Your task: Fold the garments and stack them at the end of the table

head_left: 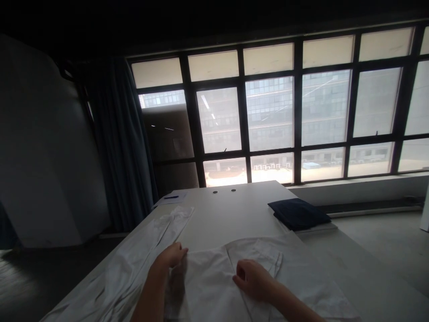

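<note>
Dark folded cloth beyond white shirt.

Both hands sit on the shirt at the table's near edge, left hand beside right hand (folded cloth beyond, right), windows behind.

Your left hand and right hand are both bare, with no gloves, rings or watch showing. Your forearms are uncovered too, with no sleeve in view.
</note>
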Action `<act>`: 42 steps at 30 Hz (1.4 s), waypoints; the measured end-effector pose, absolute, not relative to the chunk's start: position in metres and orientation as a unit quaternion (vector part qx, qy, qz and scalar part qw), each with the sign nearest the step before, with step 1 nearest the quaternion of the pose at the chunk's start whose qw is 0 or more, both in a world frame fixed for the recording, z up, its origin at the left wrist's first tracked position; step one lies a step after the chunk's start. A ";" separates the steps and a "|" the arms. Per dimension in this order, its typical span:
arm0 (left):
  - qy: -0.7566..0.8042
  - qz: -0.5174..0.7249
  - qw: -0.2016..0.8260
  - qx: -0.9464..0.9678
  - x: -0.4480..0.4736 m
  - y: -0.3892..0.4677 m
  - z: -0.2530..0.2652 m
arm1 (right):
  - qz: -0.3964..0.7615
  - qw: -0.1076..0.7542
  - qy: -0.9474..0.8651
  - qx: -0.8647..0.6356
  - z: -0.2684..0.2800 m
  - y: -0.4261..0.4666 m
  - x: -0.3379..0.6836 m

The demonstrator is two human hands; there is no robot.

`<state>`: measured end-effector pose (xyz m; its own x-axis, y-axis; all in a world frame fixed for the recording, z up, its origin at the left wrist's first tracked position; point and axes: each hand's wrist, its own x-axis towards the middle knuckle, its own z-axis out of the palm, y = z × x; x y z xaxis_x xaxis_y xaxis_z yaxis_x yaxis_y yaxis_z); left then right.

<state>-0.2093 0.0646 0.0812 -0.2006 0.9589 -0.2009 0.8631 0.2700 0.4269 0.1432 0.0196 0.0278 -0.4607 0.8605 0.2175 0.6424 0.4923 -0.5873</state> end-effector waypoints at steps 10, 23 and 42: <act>0.720 0.168 0.290 0.608 -0.230 0.075 0.066 | 0.305 0.273 -0.827 -0.386 0.024 0.009 0.142; 0.729 0.420 0.153 0.519 -0.219 0.105 0.033 | 0.395 0.285 -0.746 -0.454 0.013 0.119 0.095; 0.786 0.268 0.016 0.558 -0.228 0.095 -0.001 | 0.232 0.270 -0.791 -0.497 0.027 0.095 0.059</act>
